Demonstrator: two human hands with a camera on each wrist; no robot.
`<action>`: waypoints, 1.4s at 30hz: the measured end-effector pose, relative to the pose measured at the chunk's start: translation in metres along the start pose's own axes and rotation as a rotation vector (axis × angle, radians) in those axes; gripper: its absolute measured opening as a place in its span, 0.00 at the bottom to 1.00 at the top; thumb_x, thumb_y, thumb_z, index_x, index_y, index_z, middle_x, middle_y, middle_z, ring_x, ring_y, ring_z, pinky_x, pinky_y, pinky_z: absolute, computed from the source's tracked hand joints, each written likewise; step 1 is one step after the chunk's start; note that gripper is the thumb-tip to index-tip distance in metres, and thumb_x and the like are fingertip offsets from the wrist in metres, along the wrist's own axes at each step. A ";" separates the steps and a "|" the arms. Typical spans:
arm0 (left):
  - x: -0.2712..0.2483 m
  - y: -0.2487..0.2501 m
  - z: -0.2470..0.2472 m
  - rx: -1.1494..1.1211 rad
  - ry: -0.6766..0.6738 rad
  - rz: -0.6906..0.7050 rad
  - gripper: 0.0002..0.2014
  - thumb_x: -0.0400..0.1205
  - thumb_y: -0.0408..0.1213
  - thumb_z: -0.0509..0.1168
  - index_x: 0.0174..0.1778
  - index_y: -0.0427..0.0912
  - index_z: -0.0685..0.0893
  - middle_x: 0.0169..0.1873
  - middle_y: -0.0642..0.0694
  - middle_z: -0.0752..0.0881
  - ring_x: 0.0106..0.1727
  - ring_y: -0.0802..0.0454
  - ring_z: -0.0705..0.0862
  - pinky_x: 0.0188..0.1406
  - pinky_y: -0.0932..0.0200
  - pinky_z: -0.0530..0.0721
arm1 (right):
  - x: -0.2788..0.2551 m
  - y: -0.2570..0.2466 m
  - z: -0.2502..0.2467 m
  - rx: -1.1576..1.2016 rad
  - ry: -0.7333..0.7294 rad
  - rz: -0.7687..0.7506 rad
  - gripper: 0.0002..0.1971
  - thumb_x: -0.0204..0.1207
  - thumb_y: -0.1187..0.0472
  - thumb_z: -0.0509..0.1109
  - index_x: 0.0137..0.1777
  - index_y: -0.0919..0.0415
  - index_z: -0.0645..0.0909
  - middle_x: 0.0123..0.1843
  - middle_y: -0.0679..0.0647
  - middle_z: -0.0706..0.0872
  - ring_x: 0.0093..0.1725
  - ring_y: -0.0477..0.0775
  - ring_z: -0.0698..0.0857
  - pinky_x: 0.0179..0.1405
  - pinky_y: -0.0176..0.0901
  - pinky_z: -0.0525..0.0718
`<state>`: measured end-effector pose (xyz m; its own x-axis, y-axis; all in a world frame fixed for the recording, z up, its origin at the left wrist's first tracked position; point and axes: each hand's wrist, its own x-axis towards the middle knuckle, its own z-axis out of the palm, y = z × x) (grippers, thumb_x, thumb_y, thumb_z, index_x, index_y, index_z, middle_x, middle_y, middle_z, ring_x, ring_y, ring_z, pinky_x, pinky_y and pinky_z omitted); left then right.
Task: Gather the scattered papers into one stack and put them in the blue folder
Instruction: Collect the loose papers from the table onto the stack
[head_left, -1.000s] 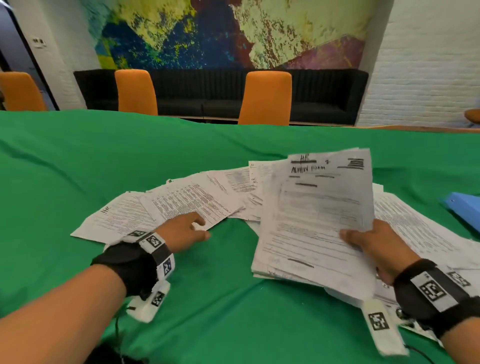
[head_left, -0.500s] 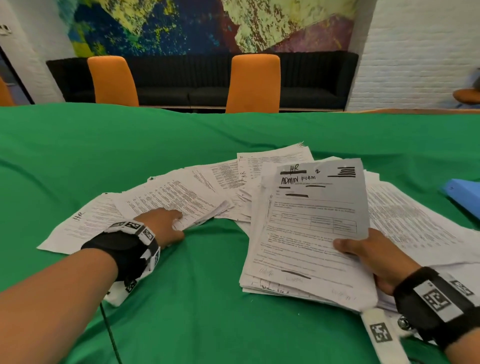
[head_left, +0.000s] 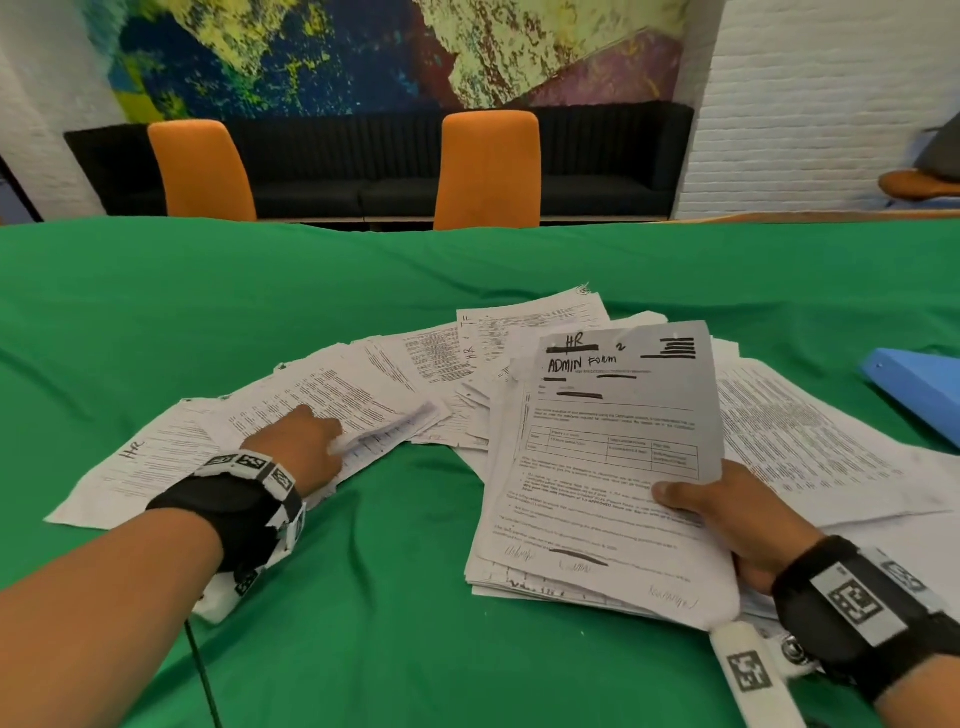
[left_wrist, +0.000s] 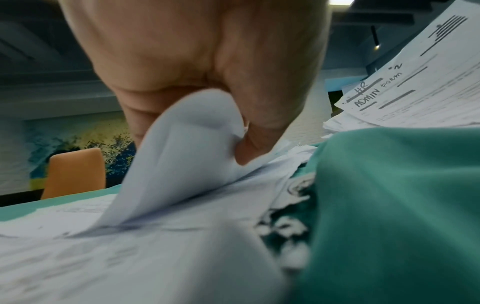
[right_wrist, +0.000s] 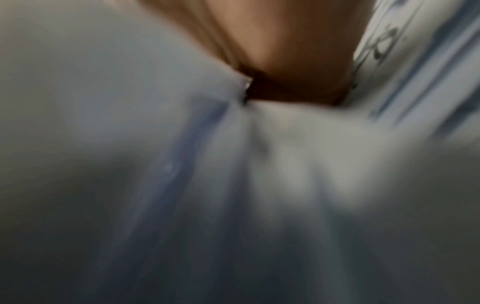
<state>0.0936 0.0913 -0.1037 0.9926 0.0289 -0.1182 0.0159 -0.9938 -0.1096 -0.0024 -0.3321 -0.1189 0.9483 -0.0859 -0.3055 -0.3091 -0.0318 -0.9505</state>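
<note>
Fingers (left_wrist: 259, 131) of the left hand (head_left: 301, 452) curl over the near edge of a loose sheet (head_left: 332, 400) and pinch it against the thumb; the left wrist view shows the paper corner buckled upward between them. That sheet lies on top of the scattered papers (head_left: 156, 467), which fan out across the green tablecloth (head_left: 363, 623) to the left of centre.

Right hand (head_left: 727, 514) grips the gathered stack (head_left: 597, 493) at its right edge, thumb on top of the uppermost page, remaining fingers hidden beneath. The top page carries the handwritten heading "HR ADMIN FORM". The stack is tilted, its near end low over the cloth. More sheets (head_left: 805, 441) lie flat under and to the right of it. The right wrist view is blurred and shows only paper and part of the hand.

Blue folder (head_left: 919, 389) lies on the cloth at the far right edge, apart from both hands. Two orange chairs (head_left: 488, 166) stand behind the table.
</note>
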 end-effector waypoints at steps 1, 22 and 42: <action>0.000 0.001 -0.002 0.015 0.022 -0.012 0.04 0.84 0.46 0.60 0.49 0.51 0.77 0.46 0.48 0.78 0.46 0.49 0.80 0.48 0.53 0.83 | 0.000 0.000 -0.001 0.000 -0.001 0.001 0.16 0.81 0.74 0.70 0.64 0.58 0.84 0.54 0.58 0.96 0.54 0.66 0.94 0.55 0.63 0.91; -0.056 0.072 -0.038 -0.728 -0.046 0.046 0.22 0.86 0.51 0.64 0.76 0.53 0.73 0.65 0.45 0.84 0.60 0.45 0.87 0.57 0.46 0.87 | -0.020 -0.004 -0.016 -0.021 0.006 -0.054 0.16 0.81 0.74 0.70 0.64 0.57 0.85 0.56 0.57 0.96 0.54 0.64 0.94 0.57 0.62 0.90; -0.004 0.066 -0.020 -0.557 -0.031 0.277 0.16 0.74 0.46 0.76 0.51 0.41 0.83 0.36 0.52 0.79 0.36 0.51 0.77 0.38 0.58 0.69 | -0.020 -0.006 -0.020 0.092 -0.088 -0.184 0.21 0.78 0.72 0.71 0.70 0.58 0.83 0.63 0.57 0.93 0.61 0.59 0.93 0.64 0.59 0.90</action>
<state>0.0928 0.0231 -0.0906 0.9650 -0.2433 -0.0980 -0.1730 -0.8713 0.4593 -0.0212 -0.3503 -0.1061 0.9920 0.0004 -0.1261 -0.1259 0.0524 -0.9907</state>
